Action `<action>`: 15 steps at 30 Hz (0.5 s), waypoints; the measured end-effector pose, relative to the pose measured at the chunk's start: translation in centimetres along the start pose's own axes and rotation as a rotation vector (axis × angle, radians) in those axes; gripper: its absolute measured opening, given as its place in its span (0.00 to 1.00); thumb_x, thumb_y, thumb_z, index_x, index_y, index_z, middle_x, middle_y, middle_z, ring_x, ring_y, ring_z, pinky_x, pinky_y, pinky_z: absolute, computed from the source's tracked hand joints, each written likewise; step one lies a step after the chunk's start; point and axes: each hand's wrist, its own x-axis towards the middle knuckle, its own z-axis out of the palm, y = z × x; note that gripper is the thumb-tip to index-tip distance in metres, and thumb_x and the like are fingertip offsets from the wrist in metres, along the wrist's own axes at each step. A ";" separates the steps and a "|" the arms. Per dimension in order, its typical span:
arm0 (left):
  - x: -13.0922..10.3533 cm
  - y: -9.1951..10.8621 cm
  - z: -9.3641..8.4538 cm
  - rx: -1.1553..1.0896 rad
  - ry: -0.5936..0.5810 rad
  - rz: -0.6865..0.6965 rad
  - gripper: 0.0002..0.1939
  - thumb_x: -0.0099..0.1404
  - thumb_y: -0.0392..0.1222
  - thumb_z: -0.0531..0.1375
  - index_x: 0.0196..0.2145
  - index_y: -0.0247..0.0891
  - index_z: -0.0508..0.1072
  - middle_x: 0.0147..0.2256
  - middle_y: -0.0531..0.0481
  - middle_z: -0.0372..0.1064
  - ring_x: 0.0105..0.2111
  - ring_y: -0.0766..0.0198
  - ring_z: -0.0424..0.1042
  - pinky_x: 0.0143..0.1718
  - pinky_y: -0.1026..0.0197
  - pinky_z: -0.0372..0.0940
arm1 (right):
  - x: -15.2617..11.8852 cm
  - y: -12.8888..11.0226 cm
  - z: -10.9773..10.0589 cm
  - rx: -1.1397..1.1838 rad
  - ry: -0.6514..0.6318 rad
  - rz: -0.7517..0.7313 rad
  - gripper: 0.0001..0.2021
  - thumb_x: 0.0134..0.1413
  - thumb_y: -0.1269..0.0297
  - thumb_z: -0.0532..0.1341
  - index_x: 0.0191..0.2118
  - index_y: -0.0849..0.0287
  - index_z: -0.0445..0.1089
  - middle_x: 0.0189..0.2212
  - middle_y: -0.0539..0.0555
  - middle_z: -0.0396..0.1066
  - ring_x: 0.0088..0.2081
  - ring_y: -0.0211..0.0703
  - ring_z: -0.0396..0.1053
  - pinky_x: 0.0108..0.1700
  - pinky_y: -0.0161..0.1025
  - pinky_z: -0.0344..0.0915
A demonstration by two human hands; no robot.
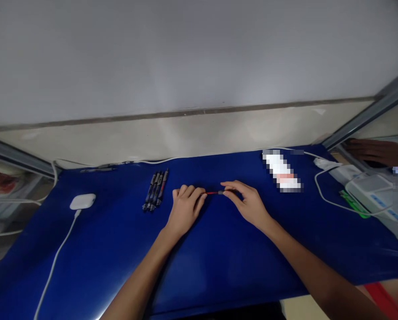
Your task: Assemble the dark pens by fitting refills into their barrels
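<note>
A slim pen, red along its middle with a dark grip near the right end, lies sideways between my two hands. My left hand is closed on its left end, which the fingers cover. At the other end, my right hand pinches the dark part between thumb and fingertips. Left of my left hand, several dark pens lie side by side on the blue table surface; the rightmost one shows some red.
A white earbud case with a cable plugged in lies at left. Thin pens rest by the wall. To the right are a pixelated phone-like object, a green item, a white power strip and another person's hand.
</note>
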 end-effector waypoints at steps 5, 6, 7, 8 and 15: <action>0.1 -0.1 -0.3 -0.040 0.005 -0.014 0.15 0.74 0.46 0.47 0.43 0.43 0.72 0.36 0.50 0.71 0.38 0.60 0.62 0.40 0.55 0.49 | 0.2 -0.1 -0.4 0.026 0.023 0.002 0.10 0.62 0.64 0.60 0.47 0.51 0.73 0.40 0.52 0.74 0.42 0.42 0.72 0.46 0.42 0.69; 0.1 -0.2 -0.3 -0.041 0.007 -0.016 0.15 0.73 0.46 0.47 0.43 0.43 0.72 0.36 0.50 0.71 0.38 0.60 0.61 0.40 0.55 0.49 | 0.2 -0.2 -0.5 0.025 0.033 -0.010 0.09 0.62 0.64 0.60 0.46 0.52 0.74 0.40 0.52 0.74 0.42 0.42 0.72 0.46 0.43 0.69; 0.1 -0.3 -0.4 -0.041 0.012 -0.020 0.14 0.73 0.46 0.48 0.42 0.43 0.72 0.35 0.50 0.70 0.37 0.60 0.61 0.40 0.55 0.49 | 0.3 -0.2 -0.7 0.020 0.046 -0.022 0.08 0.62 0.64 0.59 0.44 0.52 0.74 0.40 0.53 0.74 0.42 0.43 0.72 0.47 0.43 0.69; 0.1 -0.5 -0.4 -0.039 0.021 -0.027 0.14 0.73 0.46 0.48 0.42 0.43 0.72 0.35 0.50 0.70 0.37 0.60 0.61 0.40 0.55 0.49 | 0.3 -0.3 -0.8 0.014 0.061 -0.032 0.08 0.62 0.64 0.59 0.43 0.52 0.75 0.40 0.53 0.73 0.43 0.43 0.72 0.48 0.44 0.69; 0.3 -1.5 -1.1 -0.027 0.059 -0.063 0.15 0.73 0.47 0.47 0.41 0.43 0.72 0.34 0.51 0.70 0.37 0.60 0.62 0.40 0.55 0.49 | 0.8 -0.2 -1.8 0.002 0.121 -0.043 0.08 0.62 0.63 0.59 0.43 0.53 0.75 0.39 0.54 0.73 0.42 0.43 0.72 0.45 0.43 0.70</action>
